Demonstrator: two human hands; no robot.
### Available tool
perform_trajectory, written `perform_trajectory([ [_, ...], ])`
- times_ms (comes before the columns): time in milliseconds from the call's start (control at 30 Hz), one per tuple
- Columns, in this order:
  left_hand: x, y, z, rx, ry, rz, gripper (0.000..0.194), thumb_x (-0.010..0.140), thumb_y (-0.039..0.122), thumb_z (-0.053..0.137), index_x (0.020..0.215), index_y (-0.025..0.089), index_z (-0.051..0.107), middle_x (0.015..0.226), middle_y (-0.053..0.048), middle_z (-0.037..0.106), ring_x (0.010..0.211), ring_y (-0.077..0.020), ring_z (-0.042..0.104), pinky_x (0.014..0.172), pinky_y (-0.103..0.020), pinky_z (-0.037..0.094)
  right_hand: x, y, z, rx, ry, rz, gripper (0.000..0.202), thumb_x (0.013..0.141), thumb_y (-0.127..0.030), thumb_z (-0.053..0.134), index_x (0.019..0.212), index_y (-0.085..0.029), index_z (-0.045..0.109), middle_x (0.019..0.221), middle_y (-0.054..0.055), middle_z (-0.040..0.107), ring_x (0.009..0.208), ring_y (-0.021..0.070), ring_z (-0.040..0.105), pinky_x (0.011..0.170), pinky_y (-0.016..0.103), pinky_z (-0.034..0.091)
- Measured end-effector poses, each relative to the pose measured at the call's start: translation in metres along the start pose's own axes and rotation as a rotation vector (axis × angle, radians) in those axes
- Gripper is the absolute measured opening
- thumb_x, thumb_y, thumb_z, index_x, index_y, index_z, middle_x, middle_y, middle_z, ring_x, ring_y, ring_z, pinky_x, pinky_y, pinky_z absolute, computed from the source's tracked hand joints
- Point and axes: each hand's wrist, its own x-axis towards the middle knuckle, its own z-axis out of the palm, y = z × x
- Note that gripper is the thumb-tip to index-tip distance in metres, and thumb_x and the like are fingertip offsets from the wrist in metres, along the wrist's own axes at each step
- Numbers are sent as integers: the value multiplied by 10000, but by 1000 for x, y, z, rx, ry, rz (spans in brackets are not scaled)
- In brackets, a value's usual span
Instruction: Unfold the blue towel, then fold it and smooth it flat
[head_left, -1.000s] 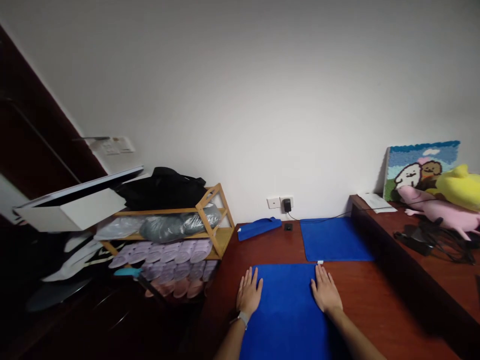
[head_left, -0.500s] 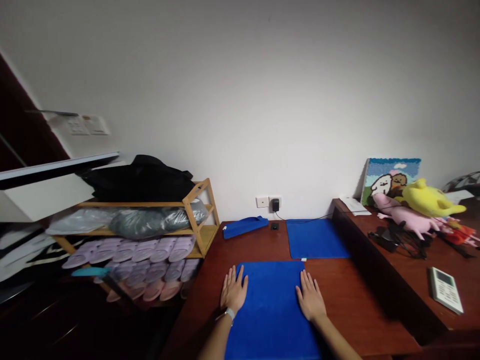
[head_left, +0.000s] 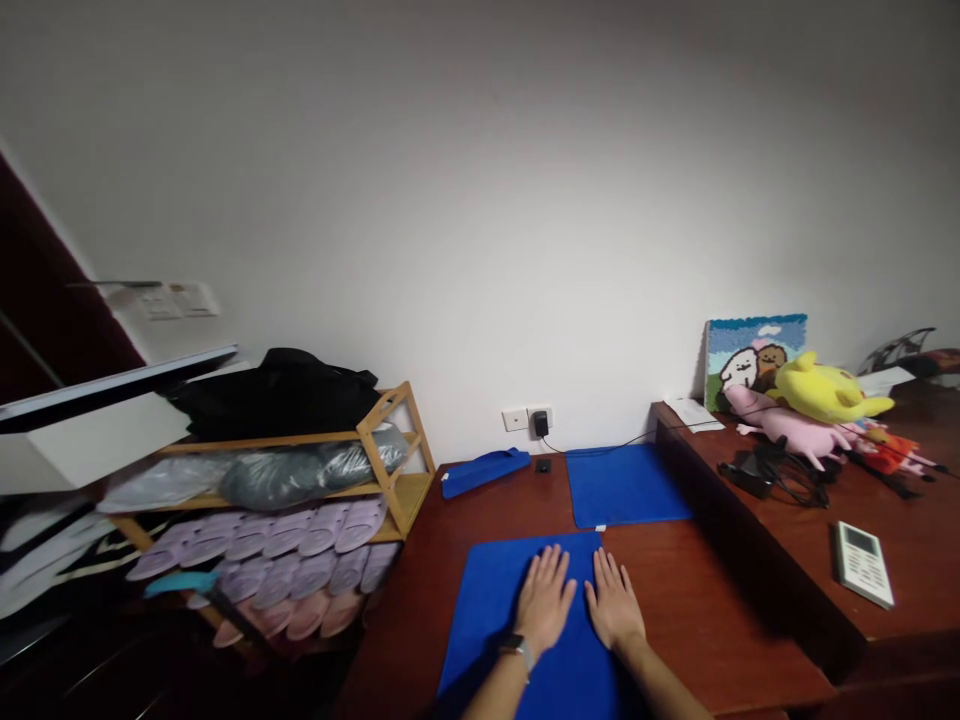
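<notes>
A blue cloth (head_left: 487, 590) lies spread flat on the reddish-brown wooden desk (head_left: 697, 610) in front of me. My left hand (head_left: 546, 600) rests palm down on the middle of this cloth, fingers stretched out, a watch on its wrist. Close beside it, my right hand (head_left: 615, 600) lies flat along the cloth's right edge, its fingers also extended. Neither hand grips anything. Further back on the desk are a second flat blue cloth (head_left: 630, 485) and a folded blue cloth (head_left: 484, 472).
A wooden rack (head_left: 409, 490) with rows of slippers (head_left: 315, 525) and a black bag (head_left: 281, 395) stands at left. On the raised surface at right lie plush toys (head_left: 795, 425), a cable with adapter (head_left: 765, 475) and a white remote (head_left: 864, 565). A charger (head_left: 541, 424) is plugged into the wall.
My left hand has moved right, from the cloth's left edge to its middle. My right hand remains by the right edge. The camera view has shifted slightly.
</notes>
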Motion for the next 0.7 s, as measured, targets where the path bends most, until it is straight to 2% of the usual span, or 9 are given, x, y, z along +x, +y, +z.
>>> perform_trajectory([
  [67,6,35,22,-46,-20,-2,581,1055,467,141,1612,308,101,1680,-16,235,1560,-229,203,1278,-507,222,0,1,0,-35,-18,-31,700,985,-445,193,1617,-146,212,1683,20,87,1578,214,53,1295,440,44],
  [100,7,46,30,-62,-22,-20,576,1055,452,114,1610,302,70,1679,-19,234,1560,-223,195,1280,-506,217,-1,1,0,-51,-26,-48,693,979,-428,209,1615,-154,225,1683,19,80,1579,217,48,1293,445,38],
  [167,3,52,37,-80,-27,-41,578,1053,447,90,1609,291,66,1679,-17,229,1563,-214,174,1287,-498,198,-2,1,-2,-63,-31,-56,686,982,-414,205,1615,-152,226,1685,22,78,1579,216,44,1293,443,33],
  [200,-1,46,34,-82,-30,-46,587,1053,463,98,1612,285,91,1681,-17,223,1565,-216,166,1290,-495,188,-2,0,-3,-59,-27,-43,689,989,-423,185,1617,-139,209,1686,27,82,1579,213,46,1293,437,34],
  [267,-15,18,21,-65,-41,-91,626,1046,526,134,1615,267,167,1682,-30,216,1567,-234,169,1289,-502,181,-3,-1,-4,-46,-19,-3,704,1003,-450,134,1620,-112,164,1687,32,91,1579,203,55,1295,421,40],
  [400,-53,-65,-16,18,-59,-345,756,1017,637,160,1605,172,256,1679,-87,208,1563,-259,190,1284,-504,180,-4,-1,-3,-48,-17,16,730,1009,-508,88,1622,-113,119,1690,6,74,1579,189,55,1296,402,39],
  [500,-75,-110,-30,47,-40,-422,783,1013,648,147,1607,148,254,1683,-80,201,1564,-246,185,1283,-474,191,-3,1,-2,-52,-10,12,730,1012,-523,85,1622,-122,112,1691,-8,71,1579,181,57,1297,397,43],
  [567,-82,-121,-31,46,-15,-422,779,1013,647,145,1609,157,257,1683,-70,204,1564,-240,184,1281,-462,203,-3,0,-4,-58,-12,17,725,1014,-518,101,1622,-123,113,1691,-8,69,1579,183,57,1298,400,43],
  [700,-82,-119,-26,55,6,-425,772,1015,637,153,1603,152,276,1681,-74,207,1564,-237,184,1280,-451,212,-9,-6,-9,-53,-45,35,712,1020,-506,105,1623,-126,107,1692,-6,61,1578,186,58,1299,404,60],
])
